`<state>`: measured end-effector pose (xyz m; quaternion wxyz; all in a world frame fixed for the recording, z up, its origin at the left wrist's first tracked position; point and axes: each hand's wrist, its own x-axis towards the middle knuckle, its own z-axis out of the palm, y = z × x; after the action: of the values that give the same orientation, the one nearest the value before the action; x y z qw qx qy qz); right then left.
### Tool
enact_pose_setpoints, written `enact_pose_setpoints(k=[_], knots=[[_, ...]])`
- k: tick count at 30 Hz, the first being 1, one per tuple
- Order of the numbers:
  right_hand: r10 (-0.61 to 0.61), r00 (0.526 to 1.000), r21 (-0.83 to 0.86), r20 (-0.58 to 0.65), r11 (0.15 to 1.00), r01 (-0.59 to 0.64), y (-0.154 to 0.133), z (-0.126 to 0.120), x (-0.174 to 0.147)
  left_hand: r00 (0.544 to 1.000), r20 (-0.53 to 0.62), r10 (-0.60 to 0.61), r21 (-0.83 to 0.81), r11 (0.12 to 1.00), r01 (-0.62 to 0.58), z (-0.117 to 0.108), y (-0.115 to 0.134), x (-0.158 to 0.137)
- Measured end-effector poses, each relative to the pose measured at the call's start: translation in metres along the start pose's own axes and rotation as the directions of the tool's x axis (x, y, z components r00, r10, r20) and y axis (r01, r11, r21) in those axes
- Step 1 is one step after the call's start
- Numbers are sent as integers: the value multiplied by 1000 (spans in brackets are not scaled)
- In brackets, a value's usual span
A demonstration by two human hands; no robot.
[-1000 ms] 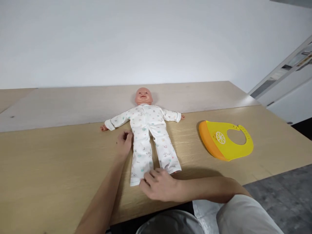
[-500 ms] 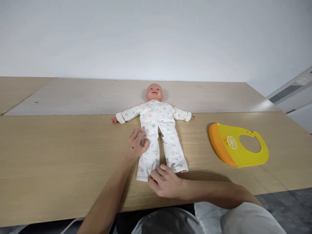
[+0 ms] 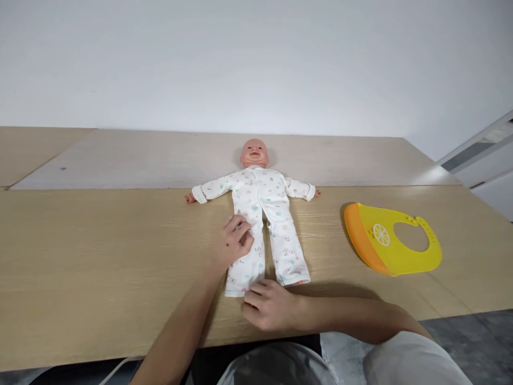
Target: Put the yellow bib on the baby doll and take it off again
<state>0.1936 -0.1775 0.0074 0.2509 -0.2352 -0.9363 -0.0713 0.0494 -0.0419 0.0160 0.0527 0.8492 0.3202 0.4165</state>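
Note:
A baby doll [image 3: 255, 153] lies on its back with its arms spread. It wears a white printed pajama top [image 3: 256, 187] and matching pajama pants [image 3: 286, 251]. My left hand [image 3: 235, 240] rests against the pants leg at left, fingers loosely curled and a gap showing between thumb and index finger. Down at that leg's hem, my right hand [image 3: 270, 306] is closed, its fingertips bent under at the inner corner of the cuff and partly hidden. Beneath the other cuff, a bit of the doll's foot shows.
To the right lies a yellow bib [image 3: 417, 262] with an orange pocket and a citrus-slice print. The wooden table [image 3: 100, 256] has a paler strip [image 3: 160, 158] along the back, against a white wall [image 3: 256, 64]. Its front edge runs close to my body.
My left hand has shifted right, further over the pants leg. My right hand has dropped slightly toward the table's front edge. The doll's body and the bib stay nearly in place.

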Motion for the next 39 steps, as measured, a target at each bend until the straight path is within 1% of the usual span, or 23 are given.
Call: enact_pose_setpoints(k=[2, 4, 5, 6, 7, 8, 9, 10, 11, 12, 13, 14, 15, 17, 20, 23, 24, 26, 28, 31, 34, 37, 39], knots=[[-85, 996, 74, -39, 993, 88, 1, -5, 5, 1000, -18, -3, 4, 1000, 3, -1, 2, 0], [-132, 989, 117, -61, 983, 139, 8, -17, 9, 996, -71, -48, 2, 999, 49, -1, 2, -1], [-120, 992, 115, -26, 986, 122, 13, -25, 10, 991, -98, -89, -9, 996, 89, -1, 0, -1], [-80, 995, 99, 51, 992, 75, 19, -35, 11, 983, -119, -138, -26, 990, 136, -1, -2, -2], [-7, 986, 59, 169, 998, -3, 26, -47, 11, 972, -133, -192, -48, 981, 187, -1, -5, -3], [99, 945, -7, 312, 995, -102, 33, -60, 10, 960, -138, -244, -68, 969, 237, 0, -9, -4], [227, 866, -95, 445, 974, -207, 39, -73, 9, 947, -139, -289, -84, 957, 279, 1, -12, -5], [368, 753, -205, 545, 930, -306, 43, -85, 7, 936, -140, -322, -92, 946, 311, 2, -15, -6], [477, 635, -299, 608, 878, -374, 45, -94, 6, 928, -138, -346, -92, 937, 336, 3, -18, -7], [543, 536, -364, 646, 837, -409, 45, -101, 5, 922, -134, -363, -87, 931, 354, 4, -20, -8], [566, 473, -394, 676, 819, -417, 44, -105, 4, 918, -129, -375, -78, 927, 368, 5, -22, -8], [555, 446, -394, 702, 824, -407, 41, -107, 4, 915, -123, -383, -69, 923, 378, 6, -23, -8], [534, 445, -382, 719, 839, -388, 37, -105, 4, 914, -118, -389, -62, 921, 384, 7, -23, -9], [501, 472, -367, 726, 862, -350, 30, -98, 4, 912, -115, -393, -58, 920, 389, 9, -24, -9], [487, 534, -366, 691, 873, -323, 23, -88, 2, 906, -132, -401, -66, 916, 396, 9, -24, -9], [483, 607, -371, 631, 875, -311, 18, -86, -1, 899, -115, -423, -63, 906, 418, 9, -25, -9], [490, 626, -379, 606, 870, -315, 16, -87, -2, 898, -109, -427, -59, 904, 423, 9, -24, -10], [510, 649, -393, 565, 857, -332, 11, -88, -2, 898, -110, -427, -48, 904, 424, 9, -24, -10], [514, 660, -393, 548, 855, -339, 6, -86, -2, 899, -118, -422, -30, 906, 422, 9, -24, -10], [446, 674, -337, 589, 894, -296, 1, -77, -3, 896, -113, -430, -11, 902, 432, 9, -24, -10], [389, 662, -287, 640, 921, -263, -3, -71, -5, 895, -113, -432, -15, 901, 433, 8, -23, -9], [354, 656, -252, 667, 935, -248, 1, -80, -4, 892, -118, -436, -26, 900, 436, 8, -22, -8], [292, 638, -153, 712, 952, -265, 16, -94, -1, 886, -108, -450, -35, 893, 449, 7, -22, -8]])
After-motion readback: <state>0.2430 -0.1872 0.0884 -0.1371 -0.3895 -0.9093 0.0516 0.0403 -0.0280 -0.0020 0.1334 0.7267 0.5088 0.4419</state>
